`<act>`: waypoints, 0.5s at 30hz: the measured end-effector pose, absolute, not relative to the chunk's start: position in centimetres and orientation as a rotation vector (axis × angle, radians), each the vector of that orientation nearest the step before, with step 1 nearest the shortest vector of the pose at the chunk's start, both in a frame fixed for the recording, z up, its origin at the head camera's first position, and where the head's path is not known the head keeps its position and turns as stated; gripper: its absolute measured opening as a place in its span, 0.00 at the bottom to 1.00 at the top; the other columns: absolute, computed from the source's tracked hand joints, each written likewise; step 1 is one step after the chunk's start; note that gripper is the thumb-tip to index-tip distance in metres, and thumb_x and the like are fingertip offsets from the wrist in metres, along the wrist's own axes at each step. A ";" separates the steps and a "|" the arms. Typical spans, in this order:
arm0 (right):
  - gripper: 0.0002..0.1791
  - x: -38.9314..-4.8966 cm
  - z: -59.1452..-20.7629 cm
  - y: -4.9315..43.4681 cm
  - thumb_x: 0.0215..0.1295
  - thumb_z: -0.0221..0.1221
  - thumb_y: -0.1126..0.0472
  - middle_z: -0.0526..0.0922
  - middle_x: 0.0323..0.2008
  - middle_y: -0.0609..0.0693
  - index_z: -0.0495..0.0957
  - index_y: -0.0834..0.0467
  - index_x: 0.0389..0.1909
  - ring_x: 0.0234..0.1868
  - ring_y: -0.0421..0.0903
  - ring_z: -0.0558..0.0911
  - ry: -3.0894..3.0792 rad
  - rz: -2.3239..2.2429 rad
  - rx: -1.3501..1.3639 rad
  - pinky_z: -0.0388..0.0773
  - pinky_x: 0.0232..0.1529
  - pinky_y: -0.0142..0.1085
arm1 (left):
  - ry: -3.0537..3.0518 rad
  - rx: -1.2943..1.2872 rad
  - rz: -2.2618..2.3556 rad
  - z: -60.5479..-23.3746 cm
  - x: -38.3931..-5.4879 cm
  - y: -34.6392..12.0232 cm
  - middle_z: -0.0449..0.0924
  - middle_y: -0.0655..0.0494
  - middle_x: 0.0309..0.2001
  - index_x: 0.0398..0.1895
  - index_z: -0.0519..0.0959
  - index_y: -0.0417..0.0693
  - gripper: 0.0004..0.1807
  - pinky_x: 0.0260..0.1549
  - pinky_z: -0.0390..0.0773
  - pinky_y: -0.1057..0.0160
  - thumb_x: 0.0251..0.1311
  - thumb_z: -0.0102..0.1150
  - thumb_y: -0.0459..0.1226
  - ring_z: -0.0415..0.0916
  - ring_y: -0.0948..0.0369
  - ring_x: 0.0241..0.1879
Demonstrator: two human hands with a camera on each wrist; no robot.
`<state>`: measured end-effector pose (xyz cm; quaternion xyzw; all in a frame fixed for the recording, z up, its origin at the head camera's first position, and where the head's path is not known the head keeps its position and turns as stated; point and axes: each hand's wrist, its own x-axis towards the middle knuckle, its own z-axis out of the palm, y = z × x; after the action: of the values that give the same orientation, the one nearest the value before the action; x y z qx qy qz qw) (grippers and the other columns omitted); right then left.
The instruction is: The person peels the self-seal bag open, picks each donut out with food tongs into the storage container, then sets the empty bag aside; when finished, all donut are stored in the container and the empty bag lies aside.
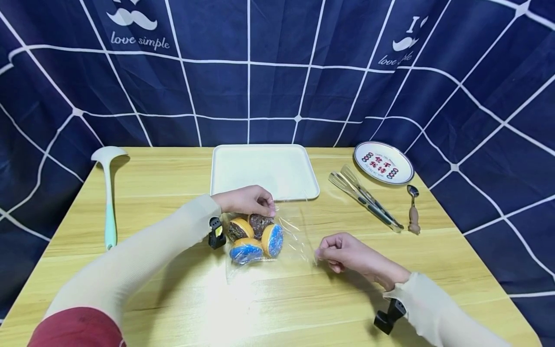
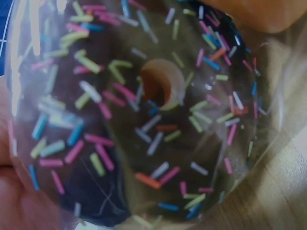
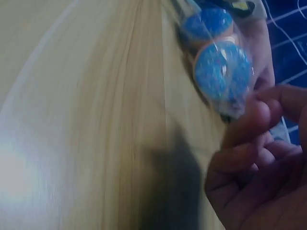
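A clear plastic bag with several toy doughnuts inside lies across the middle of the table. Two doughnuts have chocolate tops and two have blue tops. My left hand pinches the bag's upper edge, just above a chocolate doughnut. Over on the right, my right hand pinches the bag's right side between thumb and index finger. The left wrist view is filled by a sprinkled chocolate doughnut behind the clear film. Blue doughnuts in the bag show beyond my right fingers in the right wrist view.
Behind the bag lies a white rectangular tray. A ladle with a mint handle is at the left. To the right are metal tongs, a printed plate and a spoon. A dark blue curtain hangs behind.
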<state>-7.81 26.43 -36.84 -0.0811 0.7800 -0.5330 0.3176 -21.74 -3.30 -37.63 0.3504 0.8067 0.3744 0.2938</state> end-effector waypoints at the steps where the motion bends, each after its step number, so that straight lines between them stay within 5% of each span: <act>1: 0.08 -7.8 -36.9 26.7 0.73 0.58 0.63 0.72 0.17 0.39 0.79 0.62 0.33 0.19 0.34 0.72 2.044 -1.403 -0.206 0.69 0.25 0.26 | 2.147 0.932 0.997 -37.6 -21.7 -3.3 0.88 0.50 0.42 0.44 0.84 0.39 0.09 0.48 0.80 0.69 0.72 0.63 0.38 0.80 0.66 0.40; 11: 0.12 -8.6 -36.9 29.0 0.73 0.62 0.61 0.79 0.26 0.44 0.79 0.69 0.41 0.25 0.35 0.75 2.196 -1.282 -0.266 0.75 0.28 0.27 | 2.154 0.910 0.993 -37.2 -21.4 -3.2 0.87 0.52 0.39 0.44 0.84 0.39 0.10 0.45 0.79 0.70 0.71 0.64 0.39 0.78 0.66 0.37; 15: 0.06 -9.1 -35.9 28.7 0.71 0.64 0.63 0.80 0.29 0.47 0.81 0.63 0.39 0.29 0.36 0.76 2.570 -1.214 -0.483 0.77 0.30 0.29 | 2.175 0.933 0.981 -37.1 -21.2 -3.2 0.86 0.54 0.37 0.44 0.84 0.39 0.11 0.44 0.78 0.69 0.73 0.62 0.40 0.76 0.67 0.35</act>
<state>-9.13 28.70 -35.93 -0.1661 0.8840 -0.4175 0.1290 -21.24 -3.19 -37.11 0.3488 0.8137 0.3668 0.2858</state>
